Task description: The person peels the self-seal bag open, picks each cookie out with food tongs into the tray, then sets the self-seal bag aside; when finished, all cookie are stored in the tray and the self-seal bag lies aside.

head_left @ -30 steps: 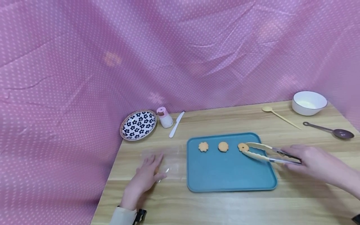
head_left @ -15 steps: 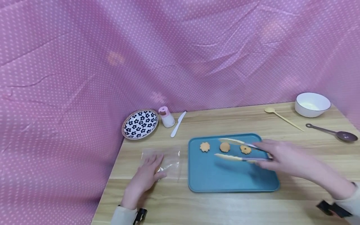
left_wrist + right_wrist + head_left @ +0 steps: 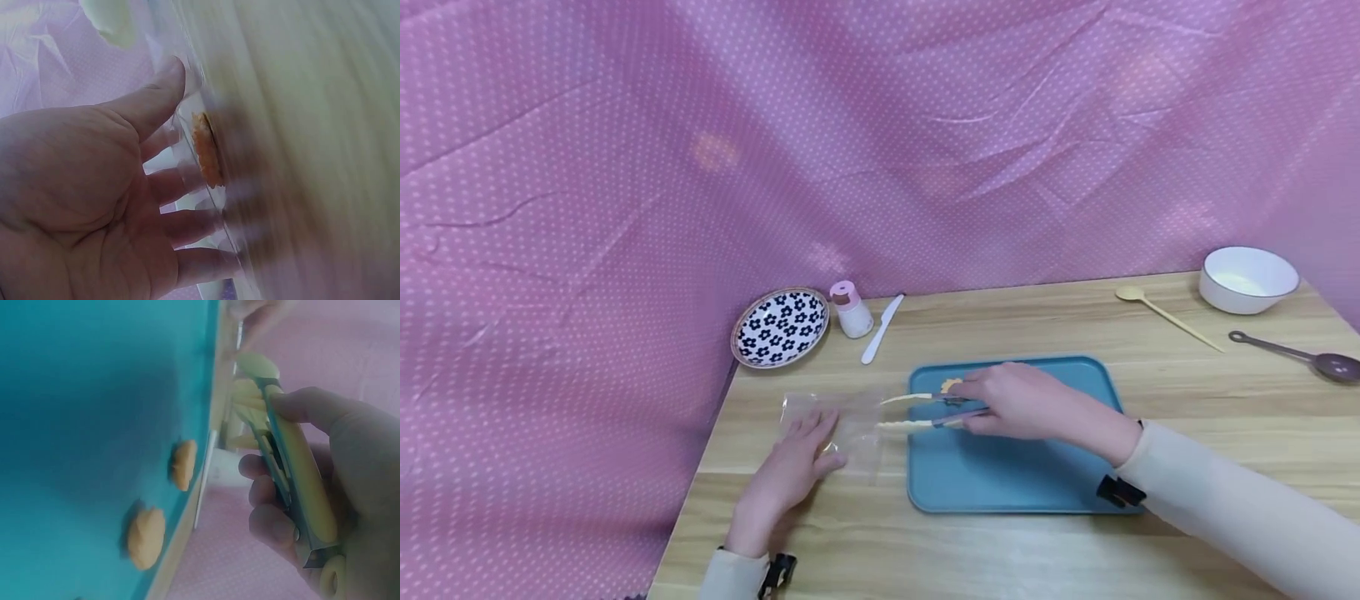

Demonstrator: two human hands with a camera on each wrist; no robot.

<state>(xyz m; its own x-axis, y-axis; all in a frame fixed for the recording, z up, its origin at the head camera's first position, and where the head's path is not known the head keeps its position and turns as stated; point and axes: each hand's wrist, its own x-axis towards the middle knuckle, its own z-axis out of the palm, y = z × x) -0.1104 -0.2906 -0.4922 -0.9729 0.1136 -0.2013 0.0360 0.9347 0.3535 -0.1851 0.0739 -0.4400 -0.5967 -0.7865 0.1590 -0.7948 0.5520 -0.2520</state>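
Observation:
My left hand (image 3: pixel 793 467) lies with fingers fairly straight on a clear plastic bag (image 3: pixel 861 425) left of the tray. A browned cookie (image 3: pixel 207 150) shows inside the bag in the left wrist view. My right hand (image 3: pixel 1018 402) grips cream-tipped metal tongs (image 3: pixel 303 472) over the blue tray (image 3: pixel 1022 483). The spread tong tips reach the bag's right side, and I see nothing between them. A flower-shaped cookie (image 3: pixel 951 385) on the tray is partly hidden by my right hand. Two cookies, one nearer (image 3: pixel 147 539), one farther (image 3: pixel 184 465), show in the right wrist view.
Along the back left stand a flower-patterned plate (image 3: pixel 780 327), a pink-topped shaker (image 3: pixel 852 310) and a white knife (image 3: pixel 882 330). A yellow spoon (image 3: pixel 1165 315), a white bowl (image 3: pixel 1249 281) and a brown ladle-like spoon (image 3: pixel 1300 357) are at the back right. A pink dotted curtain (image 3: pixel 925 150) hangs behind.
My right hand has carried the tongs leftward from the ring-shaped cookie at the tray's right, across the tray, to the bag. My left hand stays on the bag.

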